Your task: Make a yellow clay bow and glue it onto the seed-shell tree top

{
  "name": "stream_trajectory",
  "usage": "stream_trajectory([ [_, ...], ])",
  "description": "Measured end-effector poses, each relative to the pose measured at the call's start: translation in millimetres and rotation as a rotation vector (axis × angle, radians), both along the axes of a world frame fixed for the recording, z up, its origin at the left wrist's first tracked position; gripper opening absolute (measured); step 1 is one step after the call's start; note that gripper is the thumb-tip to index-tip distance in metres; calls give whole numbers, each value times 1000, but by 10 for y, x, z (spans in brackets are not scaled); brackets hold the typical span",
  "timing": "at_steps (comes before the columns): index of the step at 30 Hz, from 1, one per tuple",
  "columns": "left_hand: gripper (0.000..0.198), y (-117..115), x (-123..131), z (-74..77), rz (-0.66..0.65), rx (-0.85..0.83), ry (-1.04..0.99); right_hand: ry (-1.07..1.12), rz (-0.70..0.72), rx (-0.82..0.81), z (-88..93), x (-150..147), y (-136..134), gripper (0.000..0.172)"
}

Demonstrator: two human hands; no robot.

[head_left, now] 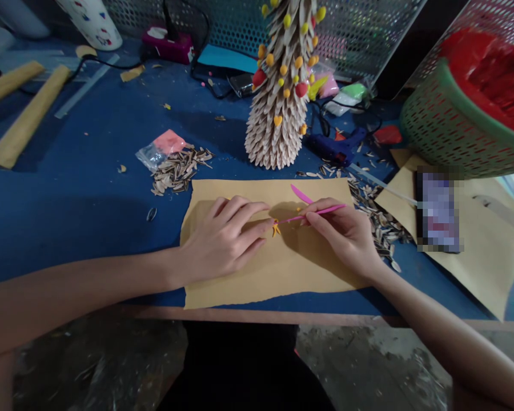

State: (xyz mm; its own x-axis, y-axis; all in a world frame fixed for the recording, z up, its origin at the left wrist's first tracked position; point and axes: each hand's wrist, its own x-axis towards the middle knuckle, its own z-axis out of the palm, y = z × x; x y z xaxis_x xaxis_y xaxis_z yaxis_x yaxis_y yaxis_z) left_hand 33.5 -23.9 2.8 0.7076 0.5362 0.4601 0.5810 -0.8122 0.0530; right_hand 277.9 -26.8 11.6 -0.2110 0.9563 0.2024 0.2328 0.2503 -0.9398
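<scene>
My right hand [345,237] pinches a thin pink clay modelling tool [329,210] like a pen, its tip pointing left. At that tip, a small orange-yellow clay piece [276,229] with pointed prongs lies on a sheet of brown paper [240,285]. My left hand [227,237] rests palm down on the same sheet, fingers stretched out, a fingertip at the clay piece's edge. Whether that finger presses on it is hard to make out. Just behind my right fingers lies a pink plastic knife [300,194].
Behind the paper stands a cone tree [274,137] of seed shells with coloured clay bits. Sunflower seed shells [177,171] lie left, near a clay packet [165,145]. A blue glue gun [338,145], a phone [439,211] and a green basket [458,131] are right.
</scene>
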Motion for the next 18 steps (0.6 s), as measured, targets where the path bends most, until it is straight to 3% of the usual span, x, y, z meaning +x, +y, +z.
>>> stream_trajectory([
  [18, 26, -3, 9, 12, 8, 5, -3, 10, -23, -8, 3, 26, 13, 12],
])
